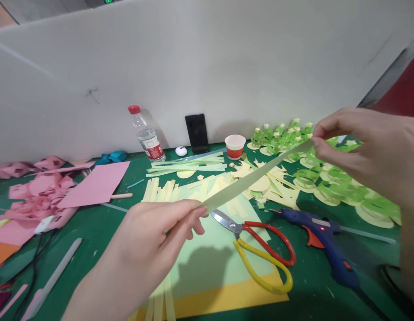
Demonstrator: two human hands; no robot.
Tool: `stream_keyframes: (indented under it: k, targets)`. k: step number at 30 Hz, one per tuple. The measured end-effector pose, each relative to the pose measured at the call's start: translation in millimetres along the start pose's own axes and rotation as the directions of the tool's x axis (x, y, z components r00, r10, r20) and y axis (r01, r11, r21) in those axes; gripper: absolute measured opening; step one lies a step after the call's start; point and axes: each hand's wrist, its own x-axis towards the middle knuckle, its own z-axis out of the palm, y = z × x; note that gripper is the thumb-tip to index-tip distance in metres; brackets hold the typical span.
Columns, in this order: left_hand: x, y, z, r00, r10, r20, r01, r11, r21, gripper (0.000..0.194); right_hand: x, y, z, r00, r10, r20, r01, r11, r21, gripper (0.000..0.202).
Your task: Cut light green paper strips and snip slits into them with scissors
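Note:
A pale green paper strip (256,176) is stretched slantwise in the air between my two hands. My left hand (153,240) pinches its lower left end between thumb and fingers. At the upper right, my right hand (363,151) pinches the other end with thumb and forefinger. Below the strip, scissors (238,229) with one red and one yellow handle lie on light green paper sheets (200,267). To their right rests a blue glue gun (327,236) with a small red light. More green strips (190,165) and pale yellow strips (160,189) lie behind my left hand.
A water bottle (148,138), a phone (197,133) and a paper cup (235,147) stand by the white wall. Green paper pieces with stars (283,133) crowd the back right. Pink paper (100,183) and a cable (34,267) lie left, yellow scraps (280,191) centre right.

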Motion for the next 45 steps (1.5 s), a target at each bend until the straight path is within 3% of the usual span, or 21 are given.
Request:
stream_keyframes:
  k: [3,5,7,9,11,13,16,18,21,25,29,31,35,38,42,45]
  targets:
    - [0.9,-3.0,-5.1,0.999,-0.046,0.005,0.046,0.997,-0.069,0.037,3.5,13.2,-0.3,0.966,0.253,0.051,-0.252,0.967,-0.039,0.008]
    - [2.4,-6.6,-7.0,0.996,-0.09,0.006,0.09,0.982,-0.169,0.036,5.3,18.7,1.1,0.878,0.467,0.107,-0.472,0.882,0.02,0.009]
    - [5.1,-10.3,-4.5,0.99,-0.138,0.032,0.14,0.922,-0.361,0.035,5.2,16.9,4.0,0.793,0.568,0.22,-0.607,0.768,0.203,0.008]
    - [8.9,-13.2,2.8,0.976,-0.18,0.121,0.216,0.769,-0.601,0.032,2.9,6.4,7.8,0.784,0.46,0.416,-0.618,0.639,0.458,0.014]
    - [13.0,-14.6,12.7,0.948,-0.178,0.262,0.317,0.562,-0.764,0.028,-0.4,-10.5,11.4,0.8,0.181,0.573,-0.585,0.45,0.674,0.013]
    - [16.0,-14.9,21.8,0.909,-0.136,0.394,0.414,0.409,-0.813,0.027,-3.5,-28.2,13.7,0.793,-0.022,0.609,-0.586,0.245,0.772,0.011]
    - [17.8,-15.1,29.4,0.859,-0.07,0.507,0.502,0.31,-0.807,0.031,-5.8,-44.6,15.2,0.794,-0.083,0.603,-0.605,0.002,0.797,0.023]
    - [17.9,-15.7,31.0,0.84,-0.042,0.541,0.529,0.285,-0.799,0.034,-6.3,-46.3,15.6,0.805,-0.061,0.59,-0.593,-0.089,0.8,0.021]
    - [18.8,-16.4,32.8,0.828,-0.051,0.558,0.543,0.322,-0.776,0.033,-7.6,-43.0,16.6,0.817,0.01,0.576,-0.571,-0.115,0.813,0.009]
    - [20.9,-13.4,39.3,0.841,-0.157,0.519,0.528,0.452,-0.719,0.026,-10.9,-48.2,19.0,0.807,0.044,0.589,-0.59,0.011,0.807,0.011]
    - [21.0,-6.3,46.2,0.885,-0.203,0.419,0.453,0.583,-0.674,0.026,-11.9,-64.2,19.7,0.761,0.008,0.649,-0.644,0.124,0.755,0.015]
    - [20.6,-3.4,47.8,0.896,-0.223,0.383,0.435,0.614,-0.659,0.017,-12.0,-70.3,19.2,0.737,-0.007,0.676,-0.666,0.164,0.728,0.015]
    - [20.4,-2.9,48.8,0.905,-0.273,0.325,0.421,0.675,-0.606,0.022,-15.8,-76.1,19.6,0.661,0.017,0.75,-0.729,0.251,0.637,0.012]
    - [20.4,-6.5,48.0,0.882,-0.292,0.369,0.463,0.68,-0.568,0.027,-18.7,-75.3,21.9,0.633,0.048,0.772,-0.77,0.136,0.623,0.013]
    - [21.3,-11.6,41.5,0.859,-0.272,0.435,0.494,0.665,-0.56,0.03,-12.5,-61.6,23.6,0.669,0.126,0.733,-0.73,-0.078,0.679,0.015]
    - [22.2,-14.3,33.7,0.872,-0.215,0.44,0.451,0.702,-0.552,0.027,-3.3,-44.4,20.8,0.671,0.175,0.721,-0.713,-0.113,0.692,0.022]
